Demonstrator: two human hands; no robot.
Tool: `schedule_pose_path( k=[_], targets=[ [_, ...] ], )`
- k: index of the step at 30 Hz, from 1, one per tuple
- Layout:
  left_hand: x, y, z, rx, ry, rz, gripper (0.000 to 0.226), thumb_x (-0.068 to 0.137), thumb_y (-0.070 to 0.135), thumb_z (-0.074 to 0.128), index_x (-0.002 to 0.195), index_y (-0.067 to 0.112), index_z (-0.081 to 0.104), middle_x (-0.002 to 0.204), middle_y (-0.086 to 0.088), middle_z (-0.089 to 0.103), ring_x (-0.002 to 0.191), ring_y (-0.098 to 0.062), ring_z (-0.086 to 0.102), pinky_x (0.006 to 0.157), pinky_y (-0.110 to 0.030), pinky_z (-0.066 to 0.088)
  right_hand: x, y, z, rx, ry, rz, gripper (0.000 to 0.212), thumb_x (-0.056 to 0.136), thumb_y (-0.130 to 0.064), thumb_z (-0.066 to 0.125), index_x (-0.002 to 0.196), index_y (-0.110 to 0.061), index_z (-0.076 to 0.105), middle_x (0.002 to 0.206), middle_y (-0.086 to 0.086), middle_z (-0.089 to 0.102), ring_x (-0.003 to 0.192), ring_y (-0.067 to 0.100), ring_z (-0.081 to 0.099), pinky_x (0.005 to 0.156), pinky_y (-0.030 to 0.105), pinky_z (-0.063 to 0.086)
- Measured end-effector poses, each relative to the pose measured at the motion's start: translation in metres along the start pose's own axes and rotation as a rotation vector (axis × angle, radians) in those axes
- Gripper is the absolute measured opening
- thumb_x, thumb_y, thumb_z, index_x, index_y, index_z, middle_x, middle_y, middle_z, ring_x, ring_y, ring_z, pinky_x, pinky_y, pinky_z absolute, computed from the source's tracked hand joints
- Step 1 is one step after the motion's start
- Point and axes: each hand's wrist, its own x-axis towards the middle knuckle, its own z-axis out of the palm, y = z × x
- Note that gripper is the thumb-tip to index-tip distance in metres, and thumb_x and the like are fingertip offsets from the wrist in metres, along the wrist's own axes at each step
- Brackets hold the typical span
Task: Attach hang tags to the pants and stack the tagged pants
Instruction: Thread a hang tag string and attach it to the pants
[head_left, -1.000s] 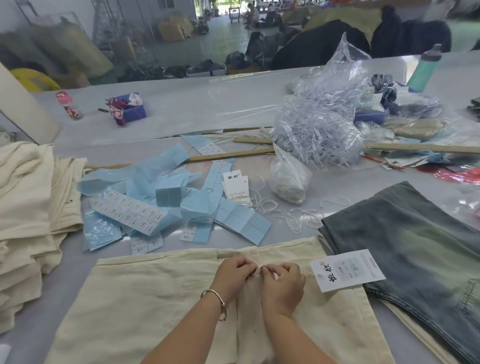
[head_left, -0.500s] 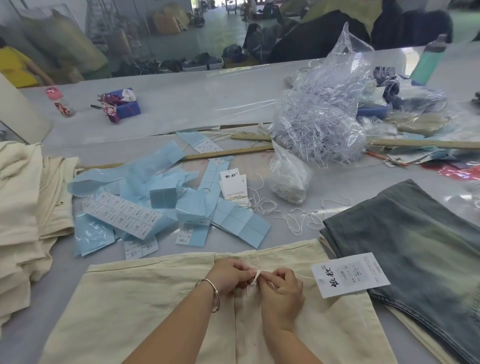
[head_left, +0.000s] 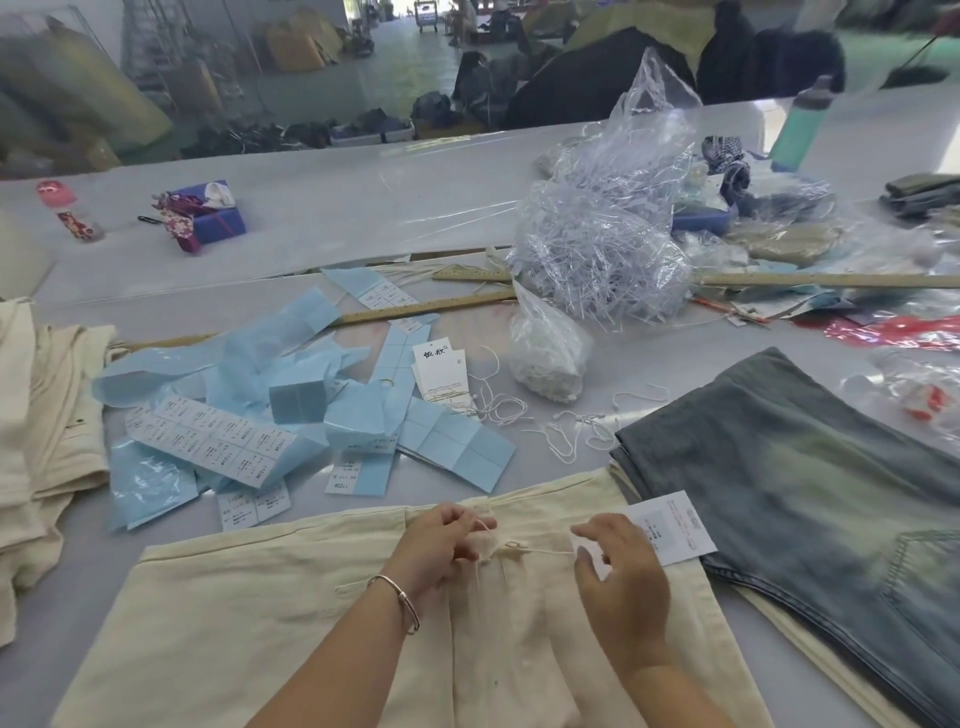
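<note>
cream pants lie flat at the near edge of the table, waistband away from the person; all places here are given from them. left hand pinches a bunched bit of waistband fabric at the centre of the pants, fingers curled on it. right hand sits just right of that, thumb and forefinger closed on the end of the white string, which runs taut between the two hands. hang tag lies at the right hand's far side, partly under its fingers, overlapping the right edge of the pants and the grey-green jeans beside them. risks, as judged: a hard pull could snap the thin string or slip it out of the fabric; a slack pinch by the left hand would let the fabric ride along with the string; if the end is not locked the tag would drop off when the pants are lifted to stack; loose strings beyond the waistband could snag. counts: two hands, one tag being fixed, one small stack of spare tags beyond the pants, two wooden rulers, one big clear bag of plastic fasteners, one small bag of strings, one pile of cream pants to the left, blue backing sheets too jumbled to count.
</note>
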Motion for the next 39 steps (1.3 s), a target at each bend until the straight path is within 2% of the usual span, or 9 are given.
schedule_pose_path(
  k=[3,6,11,16,20,23,27,32,39],
  targets=[
    [-0.004,0.005,0.008,-0.099,-0.056,0.002,0.017,0.099,0.008,0.050,0.083,0.008,0.055,0.074,-0.004,0.071,0.046,-0.009,0.050,0.040,-0.016,0.034,0.012,0.017,-0.010,-0.065,-0.249,-0.006,0.031,0.065,0.004,0.074,0.091,-0.013,0.069,0.088,-0.006,0.064,0.083,0.024,0.058,0.072,0.025,0.041],
    [-0.006,0.006,0.018,0.011,-0.051,0.060,0.011,0.097,0.007,0.054,0.086,0.007,0.056,0.057,0.000,0.053,0.043,-0.006,0.042,0.043,-0.015,0.034,0.016,0.029,-0.007,-0.149,-0.453,0.001,0.021,0.078,-0.015,0.070,0.099,-0.014,0.068,0.094,-0.006,0.061,0.091,0.019,0.052,0.080,0.027,0.041],
    [-0.012,0.008,0.027,0.351,-0.059,0.249,0.015,0.094,-0.001,0.051,0.096,0.011,0.059,0.058,0.002,0.052,0.045,-0.002,0.046,0.048,-0.015,0.038,0.017,0.027,-0.003,-0.155,-0.463,0.080,0.003,0.086,-0.020,0.066,0.087,-0.020,0.069,0.088,-0.010,0.057,0.086,0.013,0.048,0.078,0.026,0.037],
    [-0.023,0.009,0.030,0.542,-0.084,0.356,0.021,0.085,-0.001,0.061,0.097,0.015,0.060,0.065,0.002,0.068,0.057,-0.007,0.065,0.066,-0.020,0.052,0.022,0.018,-0.003,-0.175,-0.475,0.070,0.019,0.087,-0.010,0.063,0.075,-0.022,0.054,0.083,-0.007,0.056,0.083,0.016,0.049,0.075,0.029,0.039],
    [-0.028,0.012,0.030,0.492,-0.058,0.336,0.019,0.079,-0.002,0.069,0.074,0.016,0.067,0.063,0.001,0.071,0.059,-0.015,0.069,0.073,-0.033,0.056,0.023,0.003,-0.006,0.067,-0.437,0.159,0.021,0.086,-0.003,0.062,0.075,-0.018,0.055,0.075,-0.005,0.063,0.075,0.015,0.056,0.067,0.025,0.041],
    [-0.030,0.014,0.031,0.578,-0.052,0.427,0.018,0.082,0.004,0.069,0.072,0.019,0.069,0.063,0.006,0.068,0.058,-0.008,0.065,0.066,-0.024,0.054,0.025,-0.014,-0.010,0.378,-0.461,0.255,0.020,0.080,0.006,0.067,0.071,-0.011,0.063,0.066,0.003,0.066,0.063,0.013,0.059,0.063,0.022,0.046],
    [-0.035,0.018,0.034,0.697,-0.043,0.526,0.019,0.088,0.013,0.065,0.073,0.025,0.064,0.065,0.013,0.061,0.062,0.001,0.056,0.064,-0.017,0.046,0.030,-0.027,-0.015,0.809,-0.478,0.430,0.015,0.079,0.013,0.066,0.077,-0.001,0.069,0.067,0.013,0.069,0.063,0.017,0.063,0.062,0.021,0.051],
    [-0.038,0.020,0.033,0.847,-0.021,0.545,0.024,0.091,0.025,0.061,0.068,0.030,0.057,0.062,0.014,0.056,0.063,-0.002,0.050,0.068,-0.028,0.044,0.031,-0.028,-0.016,0.928,-0.513,0.506,0.012,0.081,0.012,0.065,0.081,0.001,0.070,0.070,0.012,0.070,0.064,0.014,0.063,0.060,0.016,0.048],
    [-0.040,0.019,0.033,0.861,-0.028,0.562,0.024,0.090,0.024,0.061,0.067,0.031,0.056,0.060,0.015,0.054,0.061,-0.002,0.049,0.063,-0.023,0.041,0.033,-0.028,-0.017,0.924,-0.567,0.506,0.011,0.081,0.011,0.064,0.084,0.003,0.070,0.071,0.011,0.070,0.064,0.010,0.063,0.058,0.013,0.045]
  ],
)
